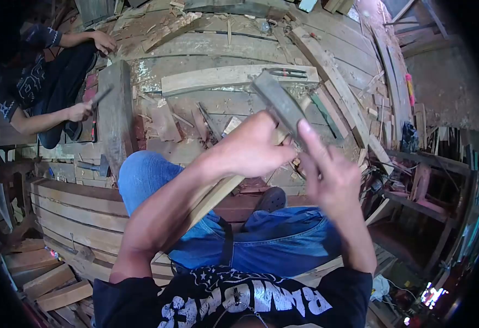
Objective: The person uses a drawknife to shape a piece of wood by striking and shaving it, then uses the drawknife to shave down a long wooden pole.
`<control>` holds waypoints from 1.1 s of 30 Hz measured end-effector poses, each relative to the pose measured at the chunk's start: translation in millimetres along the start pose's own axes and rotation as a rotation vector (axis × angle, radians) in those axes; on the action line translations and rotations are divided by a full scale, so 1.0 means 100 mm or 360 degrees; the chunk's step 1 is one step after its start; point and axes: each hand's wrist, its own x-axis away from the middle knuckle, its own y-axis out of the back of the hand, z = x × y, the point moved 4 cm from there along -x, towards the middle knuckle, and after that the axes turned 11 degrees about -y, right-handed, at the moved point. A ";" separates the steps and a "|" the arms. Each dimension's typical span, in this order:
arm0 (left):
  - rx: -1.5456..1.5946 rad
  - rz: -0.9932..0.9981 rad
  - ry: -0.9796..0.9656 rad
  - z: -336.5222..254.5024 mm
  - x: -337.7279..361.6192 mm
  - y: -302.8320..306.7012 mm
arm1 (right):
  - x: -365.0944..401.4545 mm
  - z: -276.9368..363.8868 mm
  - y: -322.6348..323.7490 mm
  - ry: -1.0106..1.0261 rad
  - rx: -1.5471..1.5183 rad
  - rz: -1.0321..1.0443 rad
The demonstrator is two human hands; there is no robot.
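Observation:
My left hand [256, 145] is closed around the pale wooden handle [215, 202] of a hammer, which runs back under my forearm. Its long, block-shaped metal head [278, 98] points up and away from me. On the near end of that head rests a finger of my right hand [332, 172]; the other fingers curl below it, slightly blurred. Beyond the head, a curved wooden piece [212, 79] lies on the floor with a dark, narrow two-pronged tool [288, 72] on it.
A co-worker's hand [80, 112] holds a dark flat blade at left, beside a thick timber block [120, 128]. Long planks [332, 82] lie at right, near a wooden chair frame [425, 191]. Stacked boards [81, 205] are at lower left. Shavings and offcuts litter the floor.

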 end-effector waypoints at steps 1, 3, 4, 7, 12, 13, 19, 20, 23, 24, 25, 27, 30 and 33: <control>0.0259 0.0472 0.0740 0.14 0.11 -0.05 | -0.07 -0.14 -0.02 -0.0057 0.0009 -0.0141; 0.0244 0.0466 0.0767 0.09 0.15 -0.07 | -0.04 -0.13 0.00 -0.0113 -0.0005 -0.0146; 0.0214 0.0427 0.0768 0.08 0.10 -0.05 | 0.04 -0.05 -0.03 -0.0032 0.0071 -0.0109; 0.0169 0.0447 0.0851 0.03 0.10 -0.07 | -0.11 -0.03 0.09 -0.0187 -0.0009 0.0040; -0.0084 0.0337 0.0667 0.13 0.12 -0.06 | -0.04 -0.06 0.01 -0.0194 0.0051 0.0094; -0.0129 0.0332 0.0676 0.12 0.12 -0.08 | 0.01 -0.04 -0.02 -0.0208 0.0040 0.0105; -0.0266 0.0253 0.0633 0.14 0.20 -0.11 | 0.00 -0.11 -0.05 -0.0179 0.0043 -0.0058; -0.0316 0.0184 0.0544 0.14 0.17 -0.11 | 0.04 -0.02 -0.05 -0.0160 0.0058 0.0029; -0.0436 0.0145 0.0539 0.14 0.16 -0.12 | -0.05 -0.08 -0.06 -0.0191 0.0044 0.0049; -0.0463 0.0094 0.0504 0.13 0.18 -0.13 | -0.07 -0.13 -0.06 -0.0260 0.0018 -0.0025; -0.0466 0.0107 0.0521 0.11 0.19 -0.14 | -0.08 -0.13 -0.04 -0.0260 0.0035 -0.0045; -0.0465 0.0087 0.0526 0.11 0.13 -0.11 | -0.02 0.01 -0.03 -0.0228 0.0087 0.0112; -0.0471 0.0122 0.0621 0.12 0.22 -0.10 | -0.10 -0.09 -0.04 -0.0308 0.0106 0.0078; -0.0529 0.0109 0.0580 0.08 0.15 -0.08 | -0.07 -0.04 -0.08 -0.0158 0.0140 0.0119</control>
